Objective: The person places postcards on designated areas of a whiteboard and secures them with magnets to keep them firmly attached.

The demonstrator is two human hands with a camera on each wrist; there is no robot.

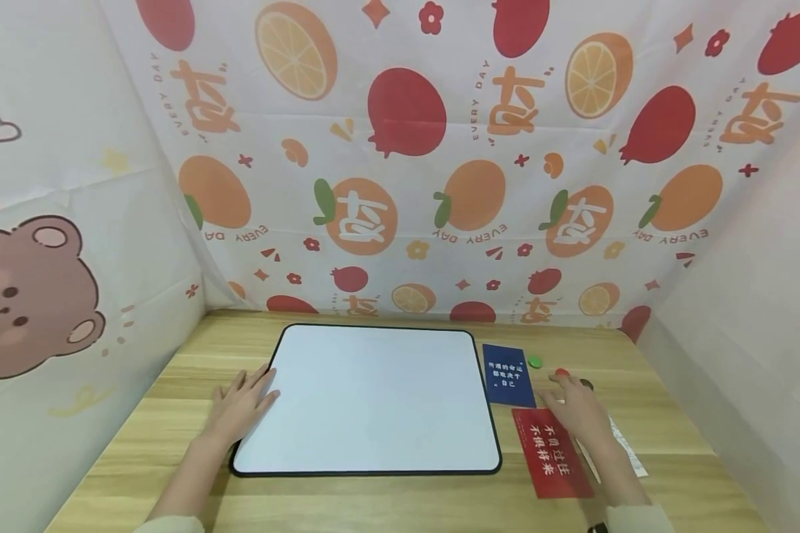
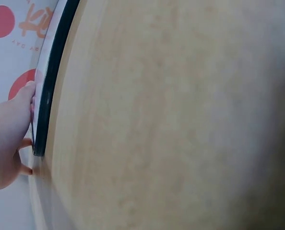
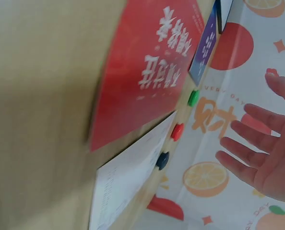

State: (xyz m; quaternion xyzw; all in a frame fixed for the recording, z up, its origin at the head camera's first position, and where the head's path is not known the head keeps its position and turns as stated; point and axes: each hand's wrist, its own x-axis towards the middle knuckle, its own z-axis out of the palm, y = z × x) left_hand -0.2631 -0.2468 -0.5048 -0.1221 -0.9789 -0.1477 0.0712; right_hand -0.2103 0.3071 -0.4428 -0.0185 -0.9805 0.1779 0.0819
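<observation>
A whiteboard (image 1: 367, 400) with a black frame lies flat on the table. My left hand (image 1: 236, 407) rests at its left edge, fingers spread; in the left wrist view the thumb lies over the black rim (image 2: 49, 91) while other fingers reach past the corner. Over the items on the right, my right hand (image 1: 581, 414) hovers palm down with fingers extended, holding nothing. Below and around it are a red card (image 1: 550, 463) with white writing, a white card (image 3: 128, 179), a red round magnet-like piece (image 3: 177, 132) and a dark one (image 3: 162, 161).
Between the board and the right-hand items lies a blue card (image 1: 509, 375) with white writing. A green round piece (image 1: 535, 362) sits beside it. Fruit-printed cloth (image 1: 407, 185) hangs behind the wooden table (image 1: 373, 507), with pale cloth walls on both sides.
</observation>
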